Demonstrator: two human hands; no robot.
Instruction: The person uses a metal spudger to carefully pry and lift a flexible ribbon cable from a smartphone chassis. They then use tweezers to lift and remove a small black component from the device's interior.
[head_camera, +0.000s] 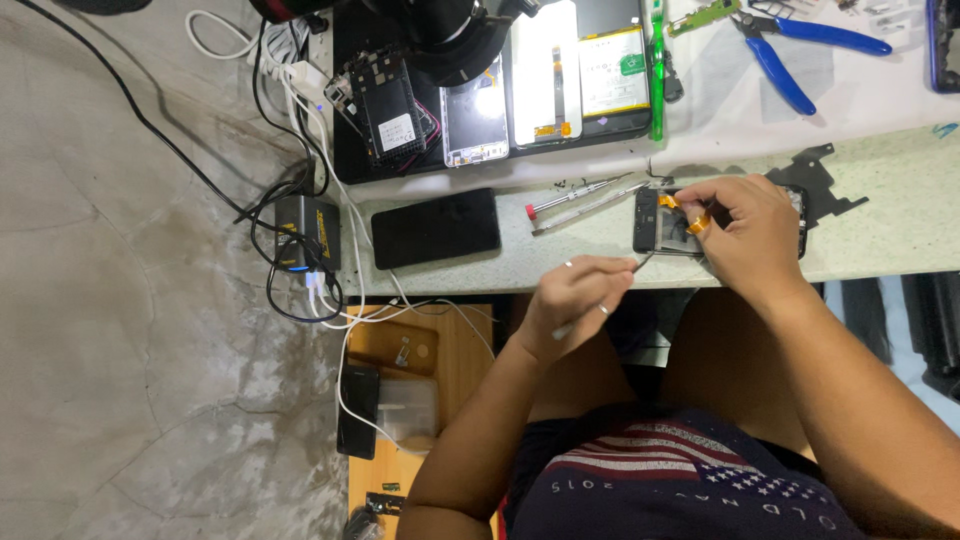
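Head view: the opened phone (655, 222) lies at the near edge of the pale workbench (900, 215), its long axis running across the frame, left to right, with its insides facing up. The right hand (750, 230) rests over the phone's right half, thumb and forefinger pinched on an orange ribbon cable (697, 222) lifted clear of the body. The left hand (570, 300) is closed around thin metal tweezers (630, 268), whose tip points right and meets the phone's lower left corner. Just left of the phone lie a red-capped screwdriver (570, 197) and a second slim metal tool (588, 208), both angled slightly upward to the right. Further left a black phone (436, 227) lies face up. On the black mat (350, 150) behind are a stripped phone frame (388, 118) bearing a small white label, a white back panel (477, 118), and a battery (613, 70) with a white face and green mark. Blue-handled pliers (790, 50) lie at the top right. A black charger box (305, 232) sits off the bench's left end among the cables.
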